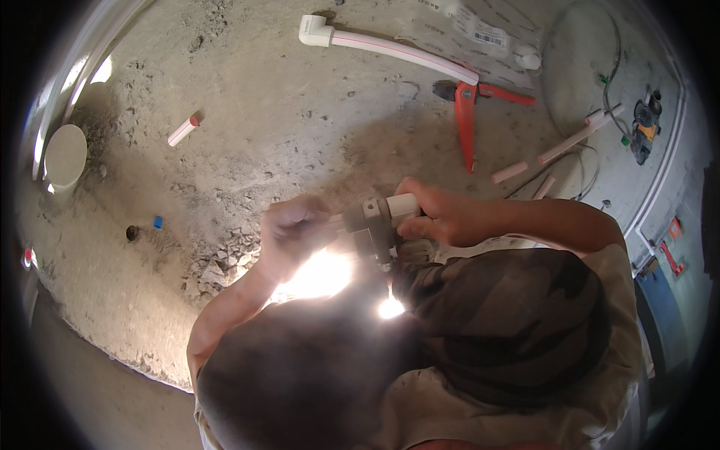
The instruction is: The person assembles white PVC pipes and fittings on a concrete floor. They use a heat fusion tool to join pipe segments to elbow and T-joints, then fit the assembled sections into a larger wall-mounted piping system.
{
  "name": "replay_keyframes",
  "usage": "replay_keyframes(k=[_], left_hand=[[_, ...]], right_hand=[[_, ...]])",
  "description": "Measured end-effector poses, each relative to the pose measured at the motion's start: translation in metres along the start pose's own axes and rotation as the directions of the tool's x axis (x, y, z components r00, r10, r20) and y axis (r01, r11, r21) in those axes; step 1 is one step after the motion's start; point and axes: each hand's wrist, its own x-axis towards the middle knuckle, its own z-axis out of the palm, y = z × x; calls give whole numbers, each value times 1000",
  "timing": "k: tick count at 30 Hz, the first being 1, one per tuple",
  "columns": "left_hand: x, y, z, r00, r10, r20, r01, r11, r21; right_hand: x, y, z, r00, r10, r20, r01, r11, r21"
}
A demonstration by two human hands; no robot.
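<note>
Grasping a pale pipe (337, 223) left of the grey tool (372, 231) with the left hand (295, 231), a white cylinder (403, 205) right of it with the right hand (441, 214); could seat crooked if pushed off-line, or burn skin if slipping against probably hot metal.

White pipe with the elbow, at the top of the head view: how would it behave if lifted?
Probably stiff: the white pipe looks like hard plastic, its curve perhaps only lens bend. It may lift heavier at one end, where the bulky elbow sits. That angled fitting would likely also check any rolling.
</note>
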Motion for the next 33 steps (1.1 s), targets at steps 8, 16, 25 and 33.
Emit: replay_keyframes(k=[8,16,25,33], left_hand=[[5,-6,3,998,48,-44,-51,996,-76],[17,-4,6,994,-45,-99,50,998,43],[22,-4,8,996,-11,-89,22,992,122],[39,-12,5,990,-32,-135,37,999,35]], right_hand=[[6,4,-5,1000,22,-5,-22,1000,-1],[16,24,-5,997,-39,-73,38,999,-10],[20,35,2,990,-92,-105,110,977,180],[24,30,-4,988,-38,-148,52,994,94]])
